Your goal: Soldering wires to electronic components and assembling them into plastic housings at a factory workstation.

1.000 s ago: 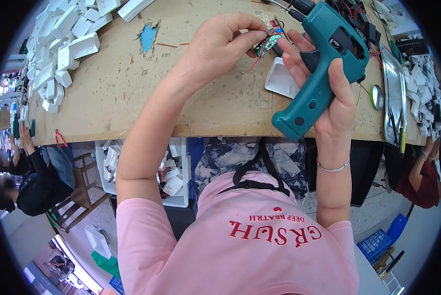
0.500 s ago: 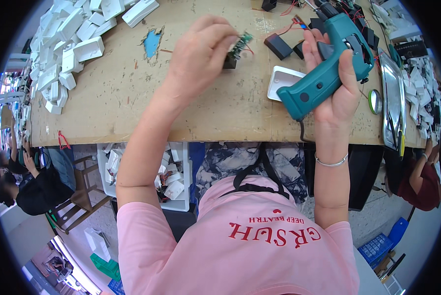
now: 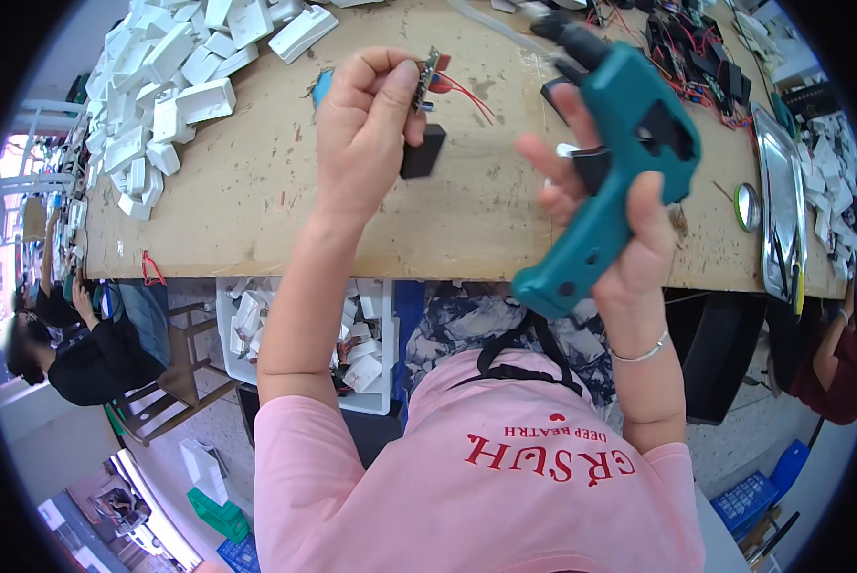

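Observation:
My left hand (image 3: pixel 366 115) is raised over the table, thumb and fingers pinching a small green circuit board (image 3: pixel 427 81) held on edge. Thin red wires (image 3: pixel 468 94) trail from the board to the right. A black rectangular block (image 3: pixel 425 153) shows just below these fingers; whether it hangs from the board or is gripped too, I cannot tell. My right hand (image 3: pixel 638 263) supports a teal pistol-shaped power tool (image 3: pixel 614 134), probably an electric screwdriver, with its black nose pointing away. The thumb lies over the handle, while the other fingers spread out near the trigger, blurred by motion.
White plastic casings (image 3: pixel 166 105) are heaped at the far left. Black boxes with red wires (image 3: pixel 686 48) lie at the far right, near a metal tray (image 3: pixel 780 220) and a round green-rimmed object (image 3: pixel 746 207). Below the table edge stands a white bin (image 3: pixel 387 382). Another person (image 3: pixel 94 358) is at left.
My left hand has drawn the circuit board leftward, and the wires and black block show more clearly. My right hand has brought the power tool nearer and leftward. The whole view has shifted slightly.

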